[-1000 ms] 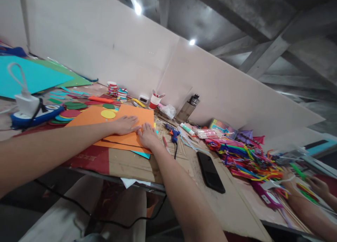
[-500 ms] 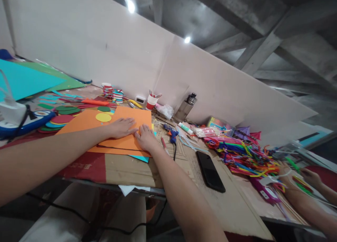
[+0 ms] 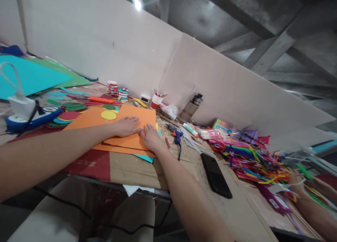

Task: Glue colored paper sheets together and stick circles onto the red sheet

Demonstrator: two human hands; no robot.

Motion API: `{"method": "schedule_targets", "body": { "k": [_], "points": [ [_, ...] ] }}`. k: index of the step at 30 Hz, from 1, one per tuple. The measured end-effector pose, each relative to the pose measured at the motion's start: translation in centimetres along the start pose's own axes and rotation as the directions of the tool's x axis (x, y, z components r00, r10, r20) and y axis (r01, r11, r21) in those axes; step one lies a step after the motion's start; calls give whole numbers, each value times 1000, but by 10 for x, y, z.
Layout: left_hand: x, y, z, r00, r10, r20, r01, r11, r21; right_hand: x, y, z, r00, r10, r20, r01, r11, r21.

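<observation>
Orange sheets (image 3: 86, 120) lie on the cardboard-covered table, one smaller piece on top of a larger one. My left hand (image 3: 126, 126) rests flat on the upper orange piece, fingers spread and pointing right. Close beside it, my right hand (image 3: 150, 136) presses on the right part of the same piece, fingers apart. Their fingertips nearly meet. A yellow circle (image 3: 108, 115) lies on the orange paper beyond my left forearm. Part of a turquoise sheet (image 3: 144, 158) sticks out below the orange paper's front edge.
A blue glue gun (image 3: 178, 136), red pen (image 3: 168, 143) and black phone (image 3: 216, 175) lie to the right. Colourful pipe cleaners (image 3: 244, 159) are heaped farther right, near another person's hands (image 3: 302, 189). Paper circles (image 3: 68, 115) and a blue power strip (image 3: 34, 120) sit left.
The whole view has shifted, so things appear slightly farther right. Both my hands stay on the orange paper, in nearly the same place.
</observation>
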State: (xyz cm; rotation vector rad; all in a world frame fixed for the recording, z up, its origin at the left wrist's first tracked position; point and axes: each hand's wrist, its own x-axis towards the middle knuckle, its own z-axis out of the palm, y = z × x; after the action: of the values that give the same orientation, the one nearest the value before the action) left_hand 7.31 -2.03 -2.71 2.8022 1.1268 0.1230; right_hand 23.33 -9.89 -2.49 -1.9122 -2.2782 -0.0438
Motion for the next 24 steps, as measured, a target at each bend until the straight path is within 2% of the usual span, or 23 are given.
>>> {"method": "schedule_targets", "body": {
  "k": [9,17,24],
  "points": [
    [3,-4,3,1000,13,-1,-13,1000,19,-1,-4,-4,999,29,40,-30,999,24],
    [4,-5,2,1000,2,24,-2,1000,14,1,-2,-3,1000,9,20,-9,1000,28],
    [9,-11,5,1000,23,17,-23,1000,2,4,-2,-3,999,4,53,-6,999,32]
  ]
}}
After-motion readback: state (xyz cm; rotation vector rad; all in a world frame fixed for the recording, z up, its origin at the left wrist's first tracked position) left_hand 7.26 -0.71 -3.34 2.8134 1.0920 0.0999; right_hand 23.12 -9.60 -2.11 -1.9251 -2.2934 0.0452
